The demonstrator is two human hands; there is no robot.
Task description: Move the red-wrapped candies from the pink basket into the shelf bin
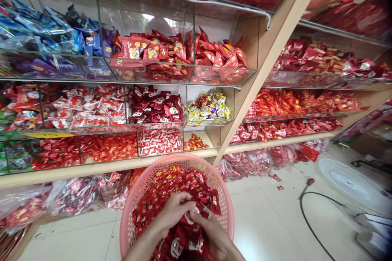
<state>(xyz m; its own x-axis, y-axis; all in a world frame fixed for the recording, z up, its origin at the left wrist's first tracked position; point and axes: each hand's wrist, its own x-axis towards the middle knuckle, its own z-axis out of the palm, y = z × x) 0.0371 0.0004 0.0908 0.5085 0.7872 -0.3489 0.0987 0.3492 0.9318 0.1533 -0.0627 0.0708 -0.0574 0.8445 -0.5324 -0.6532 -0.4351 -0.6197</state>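
Note:
A pink perforated plastic basket [128, 212] stands in front of me, heaped with small red wrapped candies [153, 195]. My left hand [174, 214] reaches over the heap with its fingers curled around part of a dark red candy packet. Close beside it, my right hand [211, 226] grips the same cluster, its thumb near the left fingertips. Dark red candy packets [192, 242] with white lettering lie below and between both hands. More dark red packets [211, 200] rest at the basket's right side. My fingers partly hide what they hold.
Glass-fronted shelves behind the basket hold red packets [162, 49], dark red packets [157, 106], yellow-white candies [210, 106] and a few small red candies [196, 142]. Stuffed plastic bags [73, 195] line the floor. A black cable [303, 216] and a round translucent lid [352, 183] lie right.

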